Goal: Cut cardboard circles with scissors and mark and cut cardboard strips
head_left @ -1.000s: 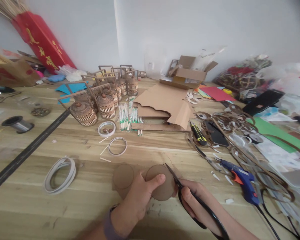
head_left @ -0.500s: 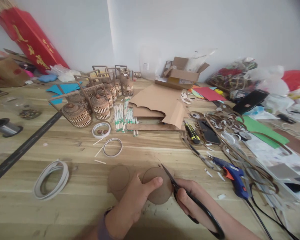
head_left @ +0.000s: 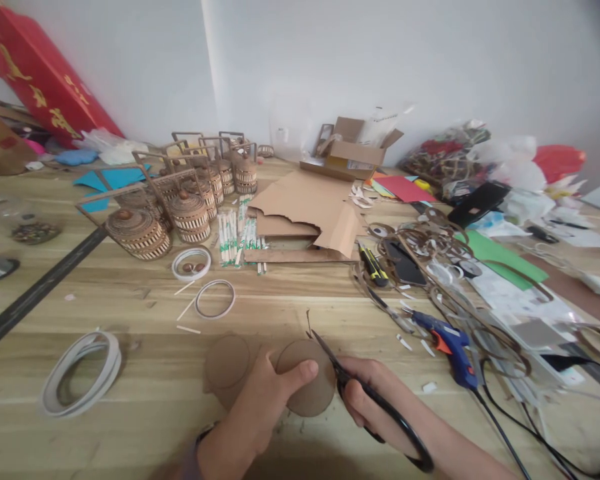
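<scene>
My left hand is closed on a round brown cardboard disc, its thumb lying flat across the top. My right hand grips black-handled scissors, whose blades run along the disc's upper right edge. A thin sliver of cardboard sticks up at the blade tips. Left of the disc, partly under my left hand and wrist, lies another piece of cardboard with a circle outlined on it. Small dark scraps are scattered on the table below the disc.
Several lidded woven baskets with tall handles stand at the back left. Torn cardboard lies mid-table. Rolls of white strip rest at left. A blue glue gun, a yellow cutter and tangled brown strips crowd the right.
The view has shifted slightly, so the table's things appear further left. A thin sliver of cardboard now stands up more clearly at the scissor tips. Both hands keep their grips.
</scene>
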Demonstrator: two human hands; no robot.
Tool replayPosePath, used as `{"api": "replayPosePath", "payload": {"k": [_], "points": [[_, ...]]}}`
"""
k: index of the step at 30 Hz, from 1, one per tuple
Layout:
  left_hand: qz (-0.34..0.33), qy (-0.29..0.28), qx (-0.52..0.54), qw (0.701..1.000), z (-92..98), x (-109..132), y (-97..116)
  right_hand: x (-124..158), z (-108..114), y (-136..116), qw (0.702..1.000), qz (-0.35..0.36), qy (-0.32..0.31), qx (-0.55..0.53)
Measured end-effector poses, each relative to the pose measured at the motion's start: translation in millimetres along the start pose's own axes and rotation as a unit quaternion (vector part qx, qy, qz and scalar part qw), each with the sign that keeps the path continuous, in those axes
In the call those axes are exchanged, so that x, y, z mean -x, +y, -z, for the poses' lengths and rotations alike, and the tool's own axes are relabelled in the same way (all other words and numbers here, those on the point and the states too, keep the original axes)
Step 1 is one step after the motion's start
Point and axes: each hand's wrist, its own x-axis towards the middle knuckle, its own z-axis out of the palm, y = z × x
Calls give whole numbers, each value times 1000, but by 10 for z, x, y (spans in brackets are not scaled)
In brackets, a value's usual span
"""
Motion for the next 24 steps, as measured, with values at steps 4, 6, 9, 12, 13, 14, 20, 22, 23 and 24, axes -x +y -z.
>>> {"api": "replayPosePath", "payload": {"k": [4,6,9,12,13,14,20,22,23,24], "points": [[22,24,-43,999,-31,9,45,16,-2,-14,1000,12,-3,-9],[22,29,-49,998,-34,12,45,22,-6,-15,1000,-1,0,-1],[18,26,-56,998,-27,15,38,24,-4,-12,1000,-11,1,-5],[24,13,-52,998,-24,23,43,21,5,-13,1000,-1,-6,-14],[25,10,-49,998,-25,28,50,21,10,-15,1000,5,-9,-14],[24,7,-46,999,-29,34,61,24,15,-20,1000,10,-12,-15],[27,8,-58,998,-68,86,170,54,65,-87,1000,-7,-29,8],[23,0,-61,998,-75,101,203,55,80,-117,999,-2,-35,11],[21,-7,-64,998,-77,106,215,54,85,-131,999,4,-37,13],[19,-14,-66,998,-77,109,224,52,89,-143,999,13,-37,17]]}}
